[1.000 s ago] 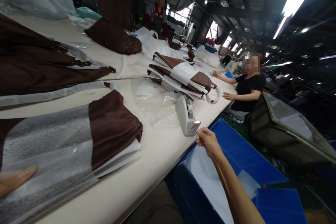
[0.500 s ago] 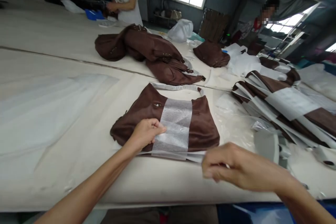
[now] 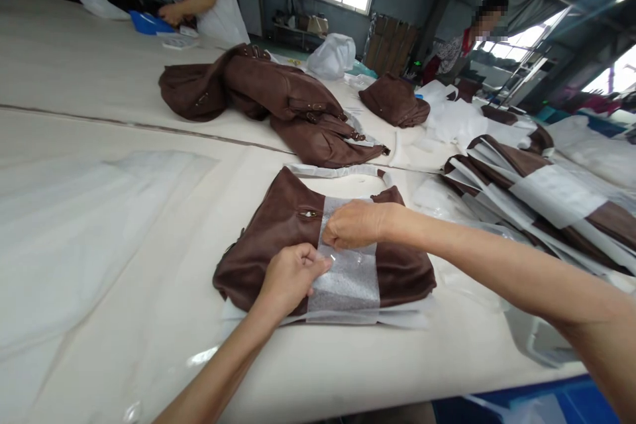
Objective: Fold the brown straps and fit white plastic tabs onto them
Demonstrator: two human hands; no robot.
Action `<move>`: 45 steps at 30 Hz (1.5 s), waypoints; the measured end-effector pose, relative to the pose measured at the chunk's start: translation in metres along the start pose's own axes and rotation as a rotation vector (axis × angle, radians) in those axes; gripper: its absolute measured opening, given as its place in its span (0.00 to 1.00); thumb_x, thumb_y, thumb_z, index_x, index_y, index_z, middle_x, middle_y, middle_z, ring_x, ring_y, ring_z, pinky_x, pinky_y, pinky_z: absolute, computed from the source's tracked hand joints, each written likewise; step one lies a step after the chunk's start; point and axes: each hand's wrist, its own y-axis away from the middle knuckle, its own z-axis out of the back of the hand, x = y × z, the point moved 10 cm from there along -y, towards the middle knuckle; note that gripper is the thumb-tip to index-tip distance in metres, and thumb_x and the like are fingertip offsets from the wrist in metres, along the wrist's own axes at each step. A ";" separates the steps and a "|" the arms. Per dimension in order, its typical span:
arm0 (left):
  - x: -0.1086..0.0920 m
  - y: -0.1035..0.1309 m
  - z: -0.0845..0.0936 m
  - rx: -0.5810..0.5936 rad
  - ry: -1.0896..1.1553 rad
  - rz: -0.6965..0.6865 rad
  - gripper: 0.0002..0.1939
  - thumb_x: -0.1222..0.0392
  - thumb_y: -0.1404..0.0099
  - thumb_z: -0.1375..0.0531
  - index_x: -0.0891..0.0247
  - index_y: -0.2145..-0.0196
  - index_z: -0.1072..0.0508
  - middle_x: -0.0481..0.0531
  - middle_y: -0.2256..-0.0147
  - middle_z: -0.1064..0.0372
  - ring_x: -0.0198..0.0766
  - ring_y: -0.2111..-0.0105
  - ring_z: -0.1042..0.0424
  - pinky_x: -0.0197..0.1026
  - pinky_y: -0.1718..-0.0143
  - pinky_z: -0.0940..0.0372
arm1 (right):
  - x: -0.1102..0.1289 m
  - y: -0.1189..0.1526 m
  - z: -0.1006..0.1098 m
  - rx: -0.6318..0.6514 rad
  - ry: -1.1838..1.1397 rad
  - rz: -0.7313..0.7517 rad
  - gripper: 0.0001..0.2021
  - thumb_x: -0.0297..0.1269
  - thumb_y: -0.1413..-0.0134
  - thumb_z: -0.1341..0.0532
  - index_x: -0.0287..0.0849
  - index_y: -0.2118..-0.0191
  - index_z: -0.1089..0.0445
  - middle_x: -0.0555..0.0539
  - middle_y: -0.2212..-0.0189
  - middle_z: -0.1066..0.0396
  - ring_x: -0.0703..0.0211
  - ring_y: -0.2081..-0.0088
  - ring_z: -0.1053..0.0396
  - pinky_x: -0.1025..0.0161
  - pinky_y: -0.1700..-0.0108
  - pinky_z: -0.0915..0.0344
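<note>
A brown handbag lies flat on the table, its handle wrapped in white material. Around its middle runs a band of thin white foam wrap. My left hand pinches the band's left edge, thumb and forefinger together. Just above it, my right hand rests closed on the band; its fingertips are turned down, and whatever they hold is hidden. A tiny bright glint shows between the hands; I cannot tell what it is. White sheets stick out beneath the bag's lower edge.
Several brown bags are heaped behind. Wrapped bags are stacked at right, near a grey tape dispenser partly behind my forearm. Translucent sheets lie at left. One person stands at back left, another at back right.
My right hand has moved from the bag's lower right, up and left onto the foam band. My left hand stays at the band's edge. The view has shifted slightly.
</note>
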 end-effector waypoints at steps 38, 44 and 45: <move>-0.070 0.014 0.034 -0.309 -0.520 -0.355 0.19 0.46 0.38 0.46 0.60 0.60 0.24 0.58 0.63 0.22 0.51 0.62 0.24 0.46 0.61 0.30 | 0.050 0.056 -0.078 -0.734 -0.198 -0.354 0.40 0.59 0.36 0.50 0.32 0.30 0.53 0.33 0.30 0.57 0.44 0.28 0.61 0.37 0.31 0.59; -0.078 0.006 -0.032 -0.268 -1.061 -0.948 0.27 0.51 0.27 0.58 0.60 0.38 0.34 0.57 0.35 0.42 0.58 0.33 0.49 0.68 0.36 0.52 | 0.053 0.068 -0.073 -0.728 -0.346 -0.283 0.42 0.61 0.37 0.48 0.36 0.29 0.56 0.33 0.29 0.57 0.43 0.29 0.61 0.38 0.31 0.57; -0.072 0.001 -0.035 -0.261 -1.108 -0.950 0.27 0.51 0.27 0.58 0.59 0.37 0.35 0.56 0.34 0.44 0.58 0.33 0.51 0.68 0.36 0.53 | 0.052 0.073 -0.070 -0.733 -0.372 -0.291 0.39 0.61 0.37 0.48 0.40 0.29 0.52 0.34 0.29 0.56 0.43 0.29 0.60 0.40 0.31 0.54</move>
